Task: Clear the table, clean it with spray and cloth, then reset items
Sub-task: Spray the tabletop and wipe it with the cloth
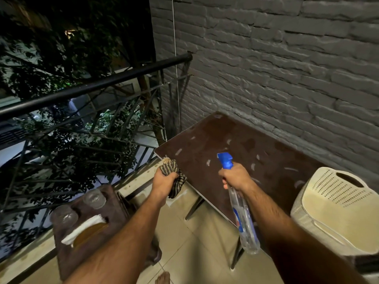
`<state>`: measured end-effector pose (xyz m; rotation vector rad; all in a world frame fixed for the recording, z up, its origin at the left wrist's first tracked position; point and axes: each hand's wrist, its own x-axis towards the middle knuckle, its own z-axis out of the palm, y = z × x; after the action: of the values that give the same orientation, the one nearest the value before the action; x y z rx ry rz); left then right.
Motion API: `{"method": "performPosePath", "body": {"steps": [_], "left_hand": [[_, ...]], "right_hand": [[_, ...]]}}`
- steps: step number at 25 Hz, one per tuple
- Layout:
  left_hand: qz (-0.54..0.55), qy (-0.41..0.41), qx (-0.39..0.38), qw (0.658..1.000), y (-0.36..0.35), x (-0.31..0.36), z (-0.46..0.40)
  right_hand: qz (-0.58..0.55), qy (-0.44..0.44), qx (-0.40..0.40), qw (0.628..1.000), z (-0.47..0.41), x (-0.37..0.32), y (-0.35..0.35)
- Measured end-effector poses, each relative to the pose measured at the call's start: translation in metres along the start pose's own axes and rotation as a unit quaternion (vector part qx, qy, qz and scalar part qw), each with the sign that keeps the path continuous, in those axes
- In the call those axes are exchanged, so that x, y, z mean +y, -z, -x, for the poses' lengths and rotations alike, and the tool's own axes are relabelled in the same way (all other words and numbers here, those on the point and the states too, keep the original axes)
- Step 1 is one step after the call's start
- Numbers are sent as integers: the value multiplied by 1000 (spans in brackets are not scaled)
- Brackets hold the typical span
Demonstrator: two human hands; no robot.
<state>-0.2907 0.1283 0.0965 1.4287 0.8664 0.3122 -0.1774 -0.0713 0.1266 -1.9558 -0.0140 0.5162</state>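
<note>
Grey brick wall borders a balcony, with a black railing opposite. I see the brown table set against the wall, its top bare and marked with pale streaks. My left hand is closed around a striped cloth at the table's near corner. My right hand grips the spray bottle by its neck, blue nozzle over the tabletop. Two glasses and a white napkin rest on a brown stool lower left. A cream chair stands at right.
</note>
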Motion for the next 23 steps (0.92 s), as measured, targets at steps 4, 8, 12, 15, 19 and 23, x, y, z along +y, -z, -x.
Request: {"method": "performPosePath", "body": {"steps": [4,8,12,15,19,23], "left_hand": [[4,-10,-18,1000,-20,6,5],[9,-20,-32,999,-32,14,6],[9,-29,-38,999,-42,30,4],[-1,-45,-49,998,-54,42,-5],[-10,-73,-71,995,-78,63,-28],[-24,-88,-99,991,-105,79,-62]], "right_hand": [[-17,-9,-18,1000,4,5,17],[-13,5,33,999,0,7,38],[-22,33,122,992,-14,-1,63],[-26,39,149,988,-19,-13,77],[-40,32,194,980,-32,-22,96],[-30,24,236,971,-55,-37,113]]}}
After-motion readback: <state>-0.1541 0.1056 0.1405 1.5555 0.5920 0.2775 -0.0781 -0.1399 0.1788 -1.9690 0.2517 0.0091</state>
